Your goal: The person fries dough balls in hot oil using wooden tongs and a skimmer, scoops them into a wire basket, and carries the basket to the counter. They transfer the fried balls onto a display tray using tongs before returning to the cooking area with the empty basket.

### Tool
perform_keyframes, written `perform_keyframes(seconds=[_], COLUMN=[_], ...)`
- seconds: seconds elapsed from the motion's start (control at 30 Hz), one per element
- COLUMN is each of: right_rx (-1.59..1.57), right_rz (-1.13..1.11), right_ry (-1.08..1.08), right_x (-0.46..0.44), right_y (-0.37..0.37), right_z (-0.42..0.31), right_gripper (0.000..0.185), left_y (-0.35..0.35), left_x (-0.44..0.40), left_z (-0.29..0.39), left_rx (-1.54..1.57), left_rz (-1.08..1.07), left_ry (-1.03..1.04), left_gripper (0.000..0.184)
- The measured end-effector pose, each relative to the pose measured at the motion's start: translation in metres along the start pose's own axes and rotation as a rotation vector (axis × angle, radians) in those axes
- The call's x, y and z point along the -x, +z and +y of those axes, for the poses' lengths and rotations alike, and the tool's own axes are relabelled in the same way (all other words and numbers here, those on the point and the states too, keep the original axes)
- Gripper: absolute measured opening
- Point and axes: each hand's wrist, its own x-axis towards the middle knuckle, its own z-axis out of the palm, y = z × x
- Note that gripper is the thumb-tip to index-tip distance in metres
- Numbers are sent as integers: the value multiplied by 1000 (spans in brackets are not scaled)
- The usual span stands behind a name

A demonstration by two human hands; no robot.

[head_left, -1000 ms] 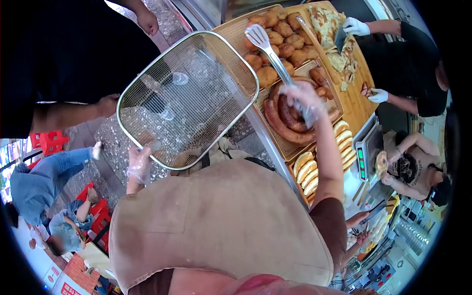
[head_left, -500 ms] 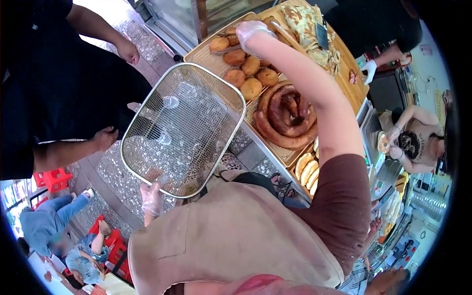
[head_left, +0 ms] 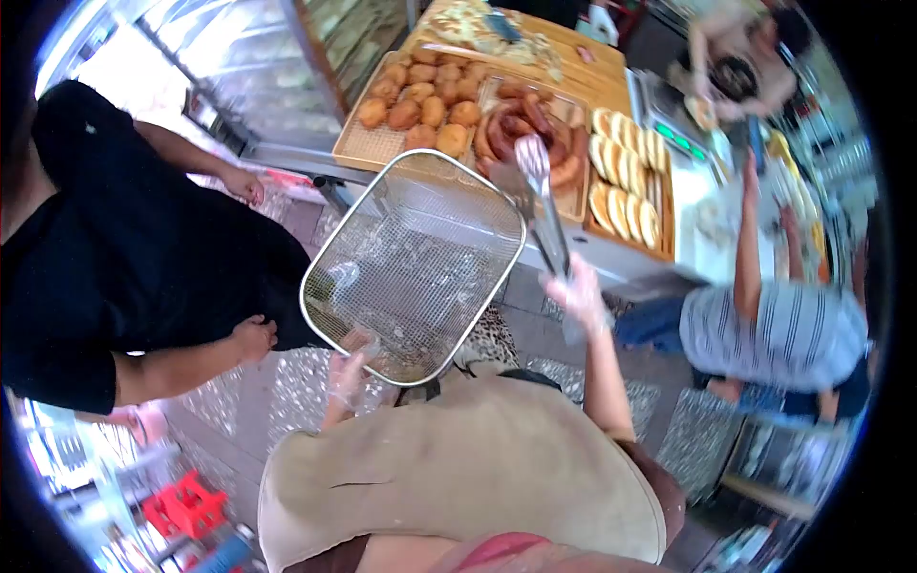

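My gloved left hand [head_left: 350, 378] grips the near-left rim of a rectangular wire mesh basket [head_left: 411, 277], held out in front of my apron. Through its mesh I see the floor; no food shows inside it. In my gloved right hand [head_left: 577, 294] are metal tongs [head_left: 549, 215], pointing up and away past the basket's right side. Their tips appear in front of a thick, brown coiled food [head_left: 568, 172], perhaps sausage or fried dough; contact cannot be judged. Left of the coil, round golden-brown fried pieces [head_left: 403, 116] fill a woven tray [head_left: 355, 149].
Pale, filled buns [head_left: 611, 164] stand in rows in a wooden tray [head_left: 666, 244] on the right. Flat breads [head_left: 478, 29] lie on a wooden board [head_left: 597, 72] behind. A person in black [head_left: 162, 239] stands close at left; a person in stripes [head_left: 774, 329] is at right.
My right hand has come back from the far trays and now shows tongs. The basket has shifted right in view, still in my left hand. My view has turned, showing more buns.
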Motion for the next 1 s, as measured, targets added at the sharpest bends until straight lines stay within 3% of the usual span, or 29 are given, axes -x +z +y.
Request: perform_keyframes(seconds=[0.17,0.37,0.43,0.67,0.83,0.9,1.0], right_rx=[6,95,116,-59,-88,-156,-264], right_rz=[131,333,453,938,1240,1296,1306], right_ry=[326,632,594,918,1020,1101,981], right_x=[211,376,432,601,736,764,804], right_y=[18,1,12,-16,-51,-73,-107], right_z=[2,-28,-35,-46,12,17,45], right_gripper=[34,40,41,43,43,44,46], left_y=[-38,-13,1,134,216,241,267], left_x=[4,28,35,187,307,357,411], left_z=[-7,-11,-32,-123,-229,-255,-293], left_rx=[-151,-508,-644,-684,-708,-748,-782], left_rz=[-319,-660,-841,-1139,-1319,-1321,-1211], left_ry=[-45,-191,-128,-272,-344,-364,-393], left_gripper=[44,32,28,34,42,42,44])
